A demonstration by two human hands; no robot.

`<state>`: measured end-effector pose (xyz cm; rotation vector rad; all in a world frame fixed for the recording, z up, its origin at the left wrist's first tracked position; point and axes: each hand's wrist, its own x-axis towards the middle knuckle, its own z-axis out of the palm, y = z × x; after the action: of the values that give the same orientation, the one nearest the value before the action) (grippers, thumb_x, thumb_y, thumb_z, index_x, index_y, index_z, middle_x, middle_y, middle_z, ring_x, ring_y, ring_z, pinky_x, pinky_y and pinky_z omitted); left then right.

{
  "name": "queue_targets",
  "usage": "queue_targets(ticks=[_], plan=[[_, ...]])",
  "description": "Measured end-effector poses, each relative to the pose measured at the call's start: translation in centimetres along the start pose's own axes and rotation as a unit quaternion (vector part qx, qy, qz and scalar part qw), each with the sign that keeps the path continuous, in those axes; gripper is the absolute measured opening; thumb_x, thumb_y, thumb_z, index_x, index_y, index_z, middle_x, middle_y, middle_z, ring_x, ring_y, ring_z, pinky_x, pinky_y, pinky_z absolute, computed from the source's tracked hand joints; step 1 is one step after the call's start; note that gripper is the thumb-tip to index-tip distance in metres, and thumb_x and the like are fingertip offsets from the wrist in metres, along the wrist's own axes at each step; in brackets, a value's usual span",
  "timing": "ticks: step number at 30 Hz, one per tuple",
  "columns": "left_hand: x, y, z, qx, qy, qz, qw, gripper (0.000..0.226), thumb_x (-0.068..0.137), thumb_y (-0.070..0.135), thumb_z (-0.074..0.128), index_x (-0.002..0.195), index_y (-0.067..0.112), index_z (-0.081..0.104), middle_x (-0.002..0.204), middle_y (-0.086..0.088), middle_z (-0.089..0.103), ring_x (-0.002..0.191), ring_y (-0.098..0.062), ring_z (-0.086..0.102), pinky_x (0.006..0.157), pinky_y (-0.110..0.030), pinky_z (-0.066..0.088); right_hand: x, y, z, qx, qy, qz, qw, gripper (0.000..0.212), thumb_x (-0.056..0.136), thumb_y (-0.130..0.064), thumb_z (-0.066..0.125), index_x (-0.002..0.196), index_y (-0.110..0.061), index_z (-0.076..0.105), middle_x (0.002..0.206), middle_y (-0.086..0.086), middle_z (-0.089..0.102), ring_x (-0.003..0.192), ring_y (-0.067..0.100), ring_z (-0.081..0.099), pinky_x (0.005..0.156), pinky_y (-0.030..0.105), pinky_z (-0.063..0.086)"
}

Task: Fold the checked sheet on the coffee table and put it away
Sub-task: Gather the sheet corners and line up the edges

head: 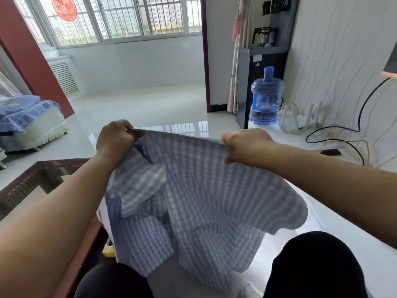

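A blue-and-white checked sheet (206, 190) hangs in the air in front of me, held up by its top edge. My left hand (115, 139) is closed on the sheet's upper left corner. My right hand (247, 145) pinches the top edge further right. The cloth droops in loose, bunched folds down between my knees, and its right side billows out. The dark wood coffee table (40, 175) with a glass top stands at the lower left, its near edge partly hidden by my left arm and the sheet.
A blue water jug (266, 100) stands on the tiled floor by a dark water dispenser (260, 67). Black and yellow cables (335, 138) trail along the right wall. A sofa with blue bedding (28, 119) sits at the left. A yellow item (108, 250) peeks out under the sheet.
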<state>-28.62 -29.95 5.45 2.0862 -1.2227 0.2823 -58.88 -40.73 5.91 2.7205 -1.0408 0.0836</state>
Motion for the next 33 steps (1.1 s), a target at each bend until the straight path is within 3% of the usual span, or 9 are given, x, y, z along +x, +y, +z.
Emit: queue_targets(ticks=[5, 9, 13, 16, 20, 23, 26, 30, 33], plan=[[-0.3, -1.1, 0.1, 0.009, -0.014, -0.033, 0.999, 0.021, 0.085, 0.03, 0.067, 0.084, 0.009, 0.07, 0.087, -0.012, 0.067, 0.08, -0.03, 0.055, 0.07, -0.031, 0.038, 0.5, 5.6, 2.9, 0.014, -0.088, 0.103, 0.991, 0.009, 0.089, -0.023, 0.053, 0.097, -0.021, 0.056, 0.097, 0.002, 0.062, 0.083, 0.022, 0.056, 0.059, 0.027, 0.037], [-0.9, -1.9, 0.8, 0.01, -0.059, -0.059, 0.996, 0.022, 0.082, 0.031, 0.071, 0.079, 0.009, 0.068, 0.079, -0.009, 0.064, 0.081, -0.031, 0.057, 0.069, -0.031, 0.039, 0.1, 8.2, 4.1, 0.126, -0.006, 0.164, 0.978, 0.015, 0.093, -0.026, 0.049, 0.103, -0.022, 0.059, 0.105, 0.003, 0.063, 0.084, 0.022, 0.053, 0.067, 0.03, 0.037], [-1.0, -2.9, 0.8, 0.011, -0.068, -0.078, 0.995, 0.029, 0.082, 0.035, 0.071, 0.073, 0.009, 0.065, 0.072, -0.009, 0.062, 0.077, -0.031, 0.056, 0.068, -0.031, 0.038, -0.4, 7.6, 5.5, 0.115, 0.125, 0.09, 0.981, 0.024, 0.099, -0.028, 0.042, 0.106, -0.015, 0.061, 0.106, 0.008, 0.066, 0.09, 0.03, 0.061, 0.068, 0.031, 0.037], [-1.3, -3.7, 0.9, 0.013, -0.076, -0.087, 0.993, 0.029, 0.084, 0.035, 0.069, 0.073, 0.007, 0.065, 0.075, -0.01, 0.063, 0.077, -0.031, 0.057, 0.067, -0.031, 0.038, -0.6, 6.9, 6.6, 0.165, 0.119, 0.055, 0.977, 0.019, 0.099, -0.022, 0.04, 0.107, -0.013, 0.054, 0.102, 0.014, 0.067, 0.087, 0.032, 0.061, 0.071, 0.036, 0.046], [-2.0, -4.3, 1.3, -0.001, -0.109, -0.098, 0.989, 0.033, 0.085, 0.038, 0.067, 0.072, 0.008, 0.063, 0.073, -0.008, 0.061, 0.074, -0.028, 0.055, 0.064, -0.032, 0.036, -0.6, 5.7, 7.6, 0.22, 0.138, 0.109, 0.96, 0.022, 0.098, -0.012, 0.038, 0.115, -0.006, 0.051, 0.101, 0.022, 0.066, 0.088, 0.039, 0.062, 0.068, 0.032, 0.036], [-2.4, -4.6, 1.0, -0.009, -0.135, -0.097, 0.986, 0.034, 0.085, 0.037, 0.069, 0.068, 0.009, 0.06, 0.069, -0.008, 0.058, 0.07, -0.026, 0.052, 0.061, -0.033, 0.035, -1.5, 5.3, 7.8, 0.181, 0.186, 0.07, 0.963, 0.029, 0.1, -0.031, 0.041, 0.111, -0.006, 0.051, 0.093, 0.018, 0.069, 0.079, 0.038, 0.065, 0.062, 0.03, 0.034], [-2.7, -4.9, 0.6, -0.019, -0.157, -0.113, 0.981, 0.039, 0.086, 0.032, 0.067, 0.068, -0.001, 0.06, 0.066, -0.009, 0.056, 0.064, -0.022, 0.047, 0.059, -0.033, 0.034, -1.9, 5.3, 6.9, 0.209, 0.154, 0.026, 0.965, 0.05, 0.089, -0.052, 0.052, 0.114, -0.01, 0.055, 0.094, 0.006, 0.068, 0.08, 0.028, 0.065, 0.066, 0.029, 0.039], [-3.1, -4.4, 1.1, 0.0, -0.164, -0.125, 0.979, 0.036, 0.082, 0.027, 0.064, 0.066, -0.005, 0.061, 0.063, -0.012, 0.054, 0.059, -0.021, 0.046, 0.057, -0.031, 0.035, 0.0, 4.6, 6.7, 0.396, 0.101, 0.098, 0.907, 0.025, 0.087, -0.043, 0.064, 0.074, -0.023, 0.058, 0.072, -0.007, 0.058, 0.073, 0.017, 0.055, 0.068, 0.029, 0.038], [-3.7, -2.1, 1.7, 0.04, -0.169, -0.097, 0.98, 0.04, 0.085, 0.03, 0.06, 0.053, 0.01, 0.047, 0.054, -0.005, 0.048, 0.055, -0.02, 0.044, 0.055, -0.03, 0.033, 2.1, 2.2, 6.6, 0.438, 0.098, 0.162, 0.879, 0.023, 0.088, -0.033, 0.062, 0.072, -0.017, 0.057, 0.071, -0.001, 0.057, 0.074, 0.02, 0.056, 0.068, 0.031, 0.04]])
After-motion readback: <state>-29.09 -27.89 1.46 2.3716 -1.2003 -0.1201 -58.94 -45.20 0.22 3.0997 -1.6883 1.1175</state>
